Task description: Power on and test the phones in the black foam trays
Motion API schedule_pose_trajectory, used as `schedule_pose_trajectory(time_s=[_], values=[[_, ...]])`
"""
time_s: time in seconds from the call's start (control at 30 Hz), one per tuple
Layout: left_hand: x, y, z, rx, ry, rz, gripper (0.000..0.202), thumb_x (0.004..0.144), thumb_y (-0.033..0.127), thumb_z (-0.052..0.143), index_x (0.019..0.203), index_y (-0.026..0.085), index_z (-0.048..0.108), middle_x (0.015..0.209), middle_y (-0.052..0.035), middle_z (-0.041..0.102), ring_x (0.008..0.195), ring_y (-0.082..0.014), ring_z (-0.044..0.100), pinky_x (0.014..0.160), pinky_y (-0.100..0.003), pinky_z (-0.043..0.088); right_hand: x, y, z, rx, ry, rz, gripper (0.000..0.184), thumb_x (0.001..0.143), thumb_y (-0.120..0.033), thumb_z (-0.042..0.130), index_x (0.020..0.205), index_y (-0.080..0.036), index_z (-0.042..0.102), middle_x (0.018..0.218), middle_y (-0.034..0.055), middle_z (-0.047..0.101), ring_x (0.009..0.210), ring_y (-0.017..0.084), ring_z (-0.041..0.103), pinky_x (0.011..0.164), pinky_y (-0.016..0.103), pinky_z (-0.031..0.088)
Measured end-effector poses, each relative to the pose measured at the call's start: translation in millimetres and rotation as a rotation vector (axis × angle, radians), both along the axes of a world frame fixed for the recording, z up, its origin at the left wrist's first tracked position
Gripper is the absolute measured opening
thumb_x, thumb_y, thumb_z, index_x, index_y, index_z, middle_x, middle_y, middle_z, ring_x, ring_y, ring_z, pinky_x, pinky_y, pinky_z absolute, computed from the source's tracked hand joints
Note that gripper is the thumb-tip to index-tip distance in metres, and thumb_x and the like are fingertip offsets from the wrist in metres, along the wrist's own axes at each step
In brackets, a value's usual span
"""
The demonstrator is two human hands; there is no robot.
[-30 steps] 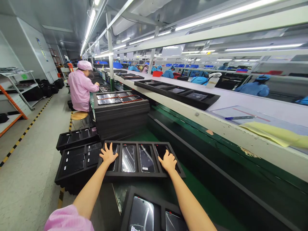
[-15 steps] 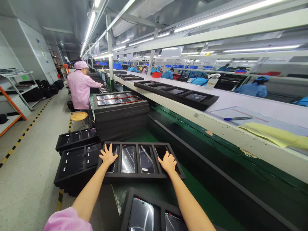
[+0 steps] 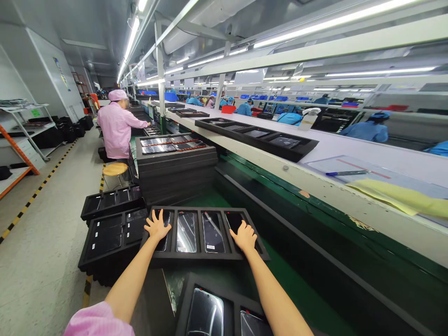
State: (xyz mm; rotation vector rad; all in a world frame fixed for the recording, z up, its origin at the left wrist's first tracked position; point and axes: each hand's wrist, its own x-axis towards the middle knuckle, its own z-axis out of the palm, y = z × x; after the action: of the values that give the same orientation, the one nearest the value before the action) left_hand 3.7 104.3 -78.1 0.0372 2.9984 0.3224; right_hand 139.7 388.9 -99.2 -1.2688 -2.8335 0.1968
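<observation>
A black foam tray (image 3: 196, 255) lies on the green bench with phones in its slots. My left hand (image 3: 157, 226) rests over the leftmost phone (image 3: 164, 243), its fingers spread. Over the rightmost phone (image 3: 234, 220) is my right hand (image 3: 245, 237), fingers apart and slightly bent, covering much of the screen. Between my hands, a phone with a bright reflection (image 3: 186, 232) and a phone with a white label (image 3: 213, 233) sit uncovered. Nearer to me, a second foam tray (image 3: 229, 298) holds more phones, partly hidden by my right forearm.
Foam trays with dark phones (image 3: 108, 233) are stacked at the left. Ahead stands a tall tray stack (image 3: 175, 175). On the white shelf at right lie a long tray (image 3: 259, 137), a pen (image 3: 348, 172) and a yellow cloth (image 3: 399, 196). A co-worker (image 3: 115, 123) stands beyond a stool (image 3: 115, 169).
</observation>
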Motion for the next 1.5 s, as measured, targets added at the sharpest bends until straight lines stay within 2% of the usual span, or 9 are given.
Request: schedule_pose_trajectory(time_s=[0.4, 0.97, 1.5], values=[[0.0, -0.1, -0.8, -0.005, 0.003, -0.001, 0.071, 0.076, 0.045, 0.048, 0.141, 0.03, 0.022, 0.151, -0.0093, 0.011, 0.127, -0.0392, 0.027, 0.094, -0.05, 0.03, 1.0, -1.3, 2.1, 0.007, 0.013, 0.005, 0.062, 0.084, -0.041, 0.046, 0.131, -0.004, 0.032, 0.121, 0.0233, 0.044, 0.114, 0.031, 0.043, 0.089, 0.039, 0.033], [0.6, -0.6, 0.2, 0.006, -0.01, -0.006, 0.072, 0.076, 0.045, 0.048, 0.141, 0.03, 0.02, 0.151, -0.0098, 0.011, 0.127, -0.0394, 0.027, 0.093, -0.052, 0.03, 1.5, -2.1, 3.4, 0.006, 0.013, 0.002, 0.062, 0.084, -0.041, 0.045, 0.132, -0.005, 0.031, 0.121, 0.0227, 0.045, 0.114, 0.03, 0.043, 0.089, 0.039, 0.033], [2.8, -0.3, 4.8, -0.005, -0.011, 0.0, 0.071, 0.077, 0.044, 0.049, 0.141, 0.029, 0.021, 0.151, -0.0097, 0.011, 0.127, -0.0383, 0.028, 0.095, -0.049, 0.03, 1.8, -2.6, 4.3, 0.005, 0.013, 0.007, 0.062, 0.084, -0.041, 0.045, 0.132, -0.004, 0.031, 0.121, 0.0231, 0.044, 0.115, 0.03, 0.042, 0.089, 0.039, 0.033]])
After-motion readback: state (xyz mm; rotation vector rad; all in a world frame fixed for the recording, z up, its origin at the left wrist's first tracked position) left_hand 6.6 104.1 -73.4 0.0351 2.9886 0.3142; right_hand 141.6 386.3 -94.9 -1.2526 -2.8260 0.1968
